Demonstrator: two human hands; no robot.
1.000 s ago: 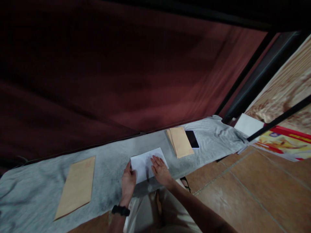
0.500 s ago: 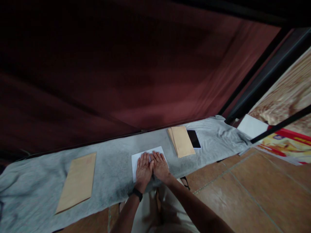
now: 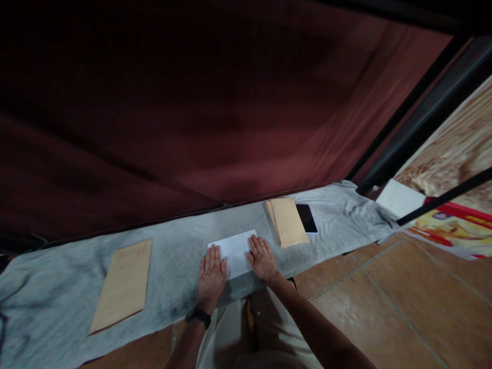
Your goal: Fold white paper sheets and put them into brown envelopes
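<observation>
A white sheet of paper [image 3: 237,254] lies flat on the grey cloth in front of me. My left hand [image 3: 211,274] rests palm down over its left edge, fingers stretched out. Over the right edge lies my right hand [image 3: 262,259], also flat, with its fingers extended. Whether the paper is folded or a single layer, I cannot tell. To the right sits a small stack of brown envelopes [image 3: 289,222], slightly fanned. A larger brown envelope [image 3: 123,284] lies by itself at the left.
A dark-screened tablet or phone [image 3: 306,218] is partly covered by the envelope stack. Grey cloth [image 3: 175,256] covers the long, narrow surface. Dark red fabric [image 3: 230,128] rises behind it. A white box [image 3: 400,198] and a red and yellow printed carton [image 3: 453,228] stand at the right.
My hands have moved apart, the left one leftward and the right one rightward, from the paper's middle to its sides. The middle of the paper now shows between them.
</observation>
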